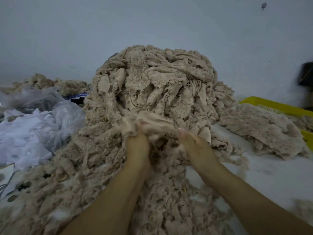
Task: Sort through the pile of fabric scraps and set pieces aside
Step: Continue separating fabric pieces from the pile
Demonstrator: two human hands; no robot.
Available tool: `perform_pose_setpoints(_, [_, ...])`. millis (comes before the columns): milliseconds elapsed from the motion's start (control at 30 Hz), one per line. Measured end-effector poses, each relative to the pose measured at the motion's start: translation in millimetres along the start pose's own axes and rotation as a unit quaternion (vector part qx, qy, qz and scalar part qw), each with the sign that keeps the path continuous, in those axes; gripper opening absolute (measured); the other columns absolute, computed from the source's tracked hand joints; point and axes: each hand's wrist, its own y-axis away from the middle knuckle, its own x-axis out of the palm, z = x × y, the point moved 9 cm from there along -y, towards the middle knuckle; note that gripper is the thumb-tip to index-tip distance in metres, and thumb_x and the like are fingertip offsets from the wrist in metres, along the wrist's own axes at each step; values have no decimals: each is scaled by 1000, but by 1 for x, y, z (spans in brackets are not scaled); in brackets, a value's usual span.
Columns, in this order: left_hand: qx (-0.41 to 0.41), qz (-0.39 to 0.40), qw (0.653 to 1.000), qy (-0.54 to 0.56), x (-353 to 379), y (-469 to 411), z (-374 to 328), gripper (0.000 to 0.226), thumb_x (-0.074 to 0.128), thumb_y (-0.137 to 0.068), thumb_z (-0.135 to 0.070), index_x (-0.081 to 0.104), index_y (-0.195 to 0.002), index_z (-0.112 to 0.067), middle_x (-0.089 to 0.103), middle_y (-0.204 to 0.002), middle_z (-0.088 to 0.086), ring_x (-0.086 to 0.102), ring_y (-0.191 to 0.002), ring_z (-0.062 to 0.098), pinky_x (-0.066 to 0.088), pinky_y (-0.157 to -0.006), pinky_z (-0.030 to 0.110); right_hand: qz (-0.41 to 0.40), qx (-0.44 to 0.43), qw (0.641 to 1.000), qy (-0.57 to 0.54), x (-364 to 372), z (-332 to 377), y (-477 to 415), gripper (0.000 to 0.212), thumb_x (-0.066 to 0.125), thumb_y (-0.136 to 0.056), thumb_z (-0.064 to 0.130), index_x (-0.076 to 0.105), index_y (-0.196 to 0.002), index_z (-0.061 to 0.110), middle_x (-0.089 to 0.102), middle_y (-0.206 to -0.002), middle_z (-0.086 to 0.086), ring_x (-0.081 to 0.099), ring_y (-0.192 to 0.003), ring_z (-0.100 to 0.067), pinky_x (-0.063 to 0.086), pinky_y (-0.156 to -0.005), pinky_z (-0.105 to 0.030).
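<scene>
The left hand (138,144) and right hand (194,143) pinch one beige scrap (152,122) low on the pile (152,78); tugging may drag tangled neighbours down with it.

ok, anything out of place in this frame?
Small dark bits sit among the beige scraps at lower left, too blurred to identify. On the right, a scrap heap lies partly over the yellow basket, hiding most of it. Nothing looks damaged.
</scene>
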Motion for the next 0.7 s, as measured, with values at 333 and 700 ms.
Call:
perform_pose_setpoints(333, [-89,199,975,32,41,27,8,25,58,-89,-12,71,-68,-9,66,-54,3,63,-45,12,49,-42,21,-130,-110,983,68,-36,21,4,75,24,-87,79,58,-58,18,61,-75,-3,60,-73,-9,46,-86,-30])
perform_pose_setpoints(700, [-19,378,872,-311,65,62,18,30,48,-103,-15,61,-81,-32,70,-66,-16,66,-67,-4,43,-55,2,17,-33,994,106,-1,1,2,35,53,-87,66,68,-94,35,67,-100,23,56,-92,10,41,-77,-5])
